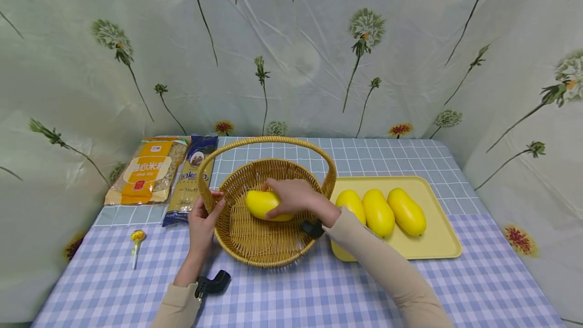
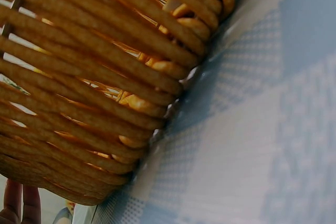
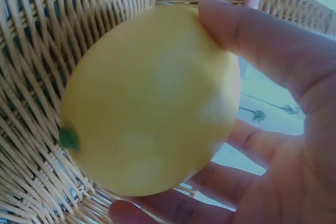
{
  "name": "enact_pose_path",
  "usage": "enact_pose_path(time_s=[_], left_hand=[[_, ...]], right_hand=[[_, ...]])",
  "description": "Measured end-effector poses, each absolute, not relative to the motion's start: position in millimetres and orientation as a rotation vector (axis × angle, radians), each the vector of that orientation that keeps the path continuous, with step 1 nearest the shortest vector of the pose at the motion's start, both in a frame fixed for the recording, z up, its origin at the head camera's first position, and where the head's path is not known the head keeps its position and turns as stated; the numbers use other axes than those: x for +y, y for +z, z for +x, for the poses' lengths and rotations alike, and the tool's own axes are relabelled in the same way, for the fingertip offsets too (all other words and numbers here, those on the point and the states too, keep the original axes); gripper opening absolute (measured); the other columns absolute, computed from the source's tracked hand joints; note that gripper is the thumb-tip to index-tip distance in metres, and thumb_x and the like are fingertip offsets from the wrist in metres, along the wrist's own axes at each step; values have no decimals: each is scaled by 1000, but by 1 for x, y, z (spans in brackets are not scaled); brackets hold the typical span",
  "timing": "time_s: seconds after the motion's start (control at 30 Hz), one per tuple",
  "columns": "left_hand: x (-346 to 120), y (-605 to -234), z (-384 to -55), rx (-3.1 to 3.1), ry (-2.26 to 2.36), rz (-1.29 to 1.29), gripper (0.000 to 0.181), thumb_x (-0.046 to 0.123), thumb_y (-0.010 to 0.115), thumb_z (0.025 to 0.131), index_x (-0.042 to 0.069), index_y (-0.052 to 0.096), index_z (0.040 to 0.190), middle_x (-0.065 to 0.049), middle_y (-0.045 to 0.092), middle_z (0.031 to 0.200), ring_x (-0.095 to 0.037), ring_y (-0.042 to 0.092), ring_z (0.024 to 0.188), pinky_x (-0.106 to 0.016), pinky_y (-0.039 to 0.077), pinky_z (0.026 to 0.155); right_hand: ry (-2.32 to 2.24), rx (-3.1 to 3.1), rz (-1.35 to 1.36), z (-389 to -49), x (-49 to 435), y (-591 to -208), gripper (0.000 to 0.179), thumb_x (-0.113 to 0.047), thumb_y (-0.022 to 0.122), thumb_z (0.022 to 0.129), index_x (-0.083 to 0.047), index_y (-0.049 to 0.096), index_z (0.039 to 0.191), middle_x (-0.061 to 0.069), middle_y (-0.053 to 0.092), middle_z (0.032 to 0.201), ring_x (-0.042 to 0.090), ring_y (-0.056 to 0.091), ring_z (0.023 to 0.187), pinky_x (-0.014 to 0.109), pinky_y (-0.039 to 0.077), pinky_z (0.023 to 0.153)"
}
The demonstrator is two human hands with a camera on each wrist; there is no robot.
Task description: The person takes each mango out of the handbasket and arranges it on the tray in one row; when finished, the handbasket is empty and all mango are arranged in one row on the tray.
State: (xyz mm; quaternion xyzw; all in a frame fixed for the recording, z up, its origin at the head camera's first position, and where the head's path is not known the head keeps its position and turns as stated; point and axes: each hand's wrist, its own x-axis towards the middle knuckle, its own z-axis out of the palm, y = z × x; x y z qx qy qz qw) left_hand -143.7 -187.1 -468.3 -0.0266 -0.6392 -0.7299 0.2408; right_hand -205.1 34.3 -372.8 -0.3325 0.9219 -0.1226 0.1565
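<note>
My right hand (image 1: 296,197) grips a yellow mango (image 1: 261,205) inside a round wicker basket (image 1: 255,247). The right wrist view shows the thumb (image 3: 262,38) on one side of the mango (image 3: 152,103) and the other fingers curled round the opposite side; a small green tip marks one end. At the basket's left side, my left hand (image 1: 203,221) holds the rim near the foot of the tall arched handle (image 1: 273,139). Wicker wall (image 2: 89,77) fills much of the left wrist view, with two fingertips (image 2: 30,205) at its lower left.
Right of the basket, a yellow tray (image 1: 437,244) bears three mangoes (image 1: 407,211). An orange bag (image 1: 146,173) and a blue-and-gold pasta packet (image 1: 186,191) lie at the left back. A lollipop (image 1: 137,239) lies in front of them on the checked tablecloth (image 1: 291,297).
</note>
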Motion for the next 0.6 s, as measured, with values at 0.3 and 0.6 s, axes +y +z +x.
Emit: enact_pose_path(time_s=[0.3, 0.6], left_hand=[[-187, -469, -144, -1742, -1991, -90, 23, -8, 60, 89, -16, 50, 107, -2, 64, 101, -15, 58, 99, -22, 46, 82], [-187, -468, -144, -1758, -1976, -81, 22, -8, 60, 89, -16, 50, 107, 1, 64, 100, -14, 58, 99, -22, 45, 82]], right_hand=[[-474, 2679, -968, -194, 42, -361, 65, -49, 75, 77, -24, 47, 130, -5, 61, 108, 11, 54, 79, 30, 42, 64], [-590, 2719, -1034, -183, 50, -357, 63, -51, 73, 78, -24, 48, 129, -7, 59, 107, 11, 53, 76, 30, 41, 62]])
